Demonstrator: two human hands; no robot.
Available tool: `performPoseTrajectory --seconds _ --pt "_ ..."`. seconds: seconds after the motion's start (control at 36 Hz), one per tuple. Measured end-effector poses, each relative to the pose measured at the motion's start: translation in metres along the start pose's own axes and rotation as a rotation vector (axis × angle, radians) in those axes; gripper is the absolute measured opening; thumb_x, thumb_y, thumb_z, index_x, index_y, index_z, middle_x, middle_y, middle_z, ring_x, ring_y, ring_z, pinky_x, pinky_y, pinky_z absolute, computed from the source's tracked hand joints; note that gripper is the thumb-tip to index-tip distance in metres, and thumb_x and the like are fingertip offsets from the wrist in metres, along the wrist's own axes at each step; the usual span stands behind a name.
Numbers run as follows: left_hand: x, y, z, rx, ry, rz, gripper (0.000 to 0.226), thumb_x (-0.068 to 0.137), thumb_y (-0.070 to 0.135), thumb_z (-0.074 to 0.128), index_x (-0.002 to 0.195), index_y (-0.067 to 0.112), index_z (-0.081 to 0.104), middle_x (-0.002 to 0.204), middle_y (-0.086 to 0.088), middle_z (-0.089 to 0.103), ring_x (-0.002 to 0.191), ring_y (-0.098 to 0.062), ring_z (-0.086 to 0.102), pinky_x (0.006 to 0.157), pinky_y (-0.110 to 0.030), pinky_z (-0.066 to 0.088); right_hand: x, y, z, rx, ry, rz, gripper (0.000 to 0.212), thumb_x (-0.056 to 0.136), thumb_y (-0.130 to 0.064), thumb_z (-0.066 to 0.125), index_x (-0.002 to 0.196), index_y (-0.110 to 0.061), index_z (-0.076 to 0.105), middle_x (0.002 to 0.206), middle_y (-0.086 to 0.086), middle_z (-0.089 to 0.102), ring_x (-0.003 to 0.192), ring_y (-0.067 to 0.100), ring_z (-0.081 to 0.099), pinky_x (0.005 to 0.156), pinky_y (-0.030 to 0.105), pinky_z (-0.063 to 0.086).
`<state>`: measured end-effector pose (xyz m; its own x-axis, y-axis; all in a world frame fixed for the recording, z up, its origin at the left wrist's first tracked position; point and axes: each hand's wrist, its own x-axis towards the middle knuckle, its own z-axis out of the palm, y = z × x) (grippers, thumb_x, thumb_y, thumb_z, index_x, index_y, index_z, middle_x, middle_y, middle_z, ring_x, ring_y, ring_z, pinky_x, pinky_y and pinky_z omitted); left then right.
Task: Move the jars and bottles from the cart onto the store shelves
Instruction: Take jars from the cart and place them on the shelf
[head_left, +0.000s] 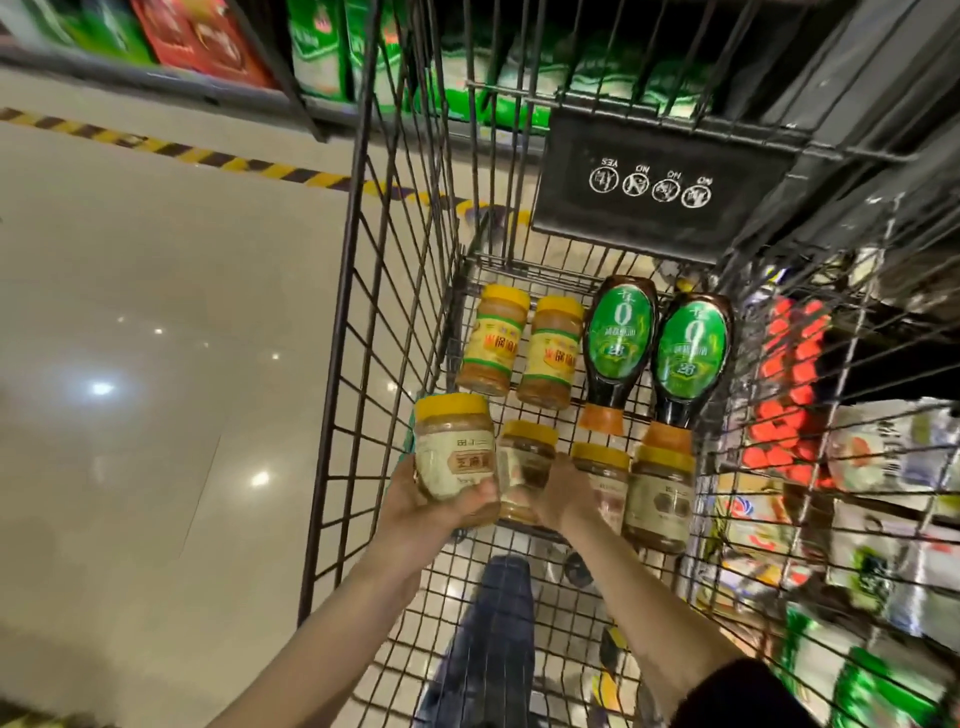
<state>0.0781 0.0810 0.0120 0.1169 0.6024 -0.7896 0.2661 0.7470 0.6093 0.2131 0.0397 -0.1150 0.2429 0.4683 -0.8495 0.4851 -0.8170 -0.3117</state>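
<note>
My left hand (441, 501) is wrapped round a yellow-lidded jar (454, 449) with a pale label, lifted up at the cart's left wall; its brown panel carries characters I cannot make out. My right hand (563, 493) is curled onto the next pale-label jar (524, 470), which lies on the wire cart (395, 312) floor just right of the first; I judge the grip is only forming. So I am at the pick-up step, and next both jars need lifting clear of the basket and carrying to a shelf. Right of that hand lie two more like jars (660, 499). Beyond my hands lie two yellow-label jars (493, 348) and two dark squeeze bottles (618, 348), green labels showing "0" and "28". The seat flap (654, 176) reads "YES" and "NO".
</note>
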Motion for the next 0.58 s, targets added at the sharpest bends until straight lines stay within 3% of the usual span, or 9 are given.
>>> performPoseTrajectory --seconds 0.06,0.14,0.25,0.33,0.42,0.5,0.58 --pt "-0.005 0.007 -0.001 0.006 -0.012 0.004 0.04 0.074 -0.002 0.072 0.087 0.029 0.049 0.084 0.002 0.063 0.053 0.015 0.059 0.044 -0.001 0.041 0.001 -0.002 0.002 0.003 -0.001 -0.025 0.067 0.081 -0.049 0.063 0.127 -0.005 0.043 0.12 0.009 0.06 0.105 0.028 0.06 0.081 0.032 0.05" --pt "-0.006 0.009 -0.004 -0.001 -0.001 0.009 0.041 0.074 -0.001 0.073 0.088 0.029 0.05 0.084 0.006 0.064 0.057 0.015 0.061 0.046 -0.001 0.042 0.009 0.0 0.009 0.118 -0.042 -0.061 0.082 0.065 -0.064 0.064 0.12 -0.004 0.053 0.105 0.002 0.066 0.094 0.023 0.063 0.071 0.024 0.049" --pt "-0.005 0.006 -0.006 0.031 0.018 0.028 0.041 0.072 0.003 0.076 0.089 0.031 0.05 0.086 0.009 0.065 0.061 0.015 0.061 0.049 -0.002 0.043 0.012 0.0 0.013 0.262 -0.05 -0.079 0.043 0.067 -0.032 0.079 0.101 -0.01 0.066 0.09 -0.004 0.067 0.084 0.015 0.061 0.066 0.02 0.048" --pt "-0.006 0.006 -0.008 0.027 0.014 0.028 0.041 0.072 0.002 0.076 0.091 0.03 0.053 0.086 0.008 0.067 0.064 0.012 0.063 0.051 -0.003 0.045 0.013 0.006 0.017 0.457 -0.05 -0.042 0.028 0.071 -0.012 0.077 0.096 -0.015 0.066 0.076 -0.01 0.063 0.075 0.006 0.058 0.063 0.007 0.046" --pt "-0.006 0.005 -0.009 0.019 0.019 0.032 0.043 0.07 0.005 0.077 0.099 0.027 0.055 0.092 0.004 0.069 0.068 0.009 0.065 0.053 -0.005 0.046 0.012 0.005 0.019 0.58 -0.045 0.027 0.032 0.066 -0.014 0.082 0.091 -0.019 0.063 0.078 -0.01 0.062 0.077 0.006 0.057 0.078 0.028 0.056" --pt "-0.007 0.003 -0.009 0.031 0.02 0.037 0.051 0.068 0.007 0.079 0.111 0.02 0.055 0.096 0.001 0.07 0.073 0.005 0.067 0.055 -0.006 0.048 0.011 0.005 0.019 0.574 -0.052 0.025 0.034 0.065 -0.019 0.082 0.096 -0.016 0.07 0.082 -0.005 0.069 0.076 0.004 0.061 0.063 0.016 0.052" --pt "-0.012 0.002 -0.01 0.056 0.022 0.039 0.056 0.067 0.007 0.08 0.117 0.016 0.055 0.097 0.0 0.072 0.077 0.002 0.068 0.058 -0.007 0.049 0.006 0.004 0.015 0.633 -0.043 0.038 0.024 0.066 -0.018 0.083 0.085 -0.019 0.067 0.073 -0.007 0.066 0.072 0.009 0.063 0.055 0.013 0.049"
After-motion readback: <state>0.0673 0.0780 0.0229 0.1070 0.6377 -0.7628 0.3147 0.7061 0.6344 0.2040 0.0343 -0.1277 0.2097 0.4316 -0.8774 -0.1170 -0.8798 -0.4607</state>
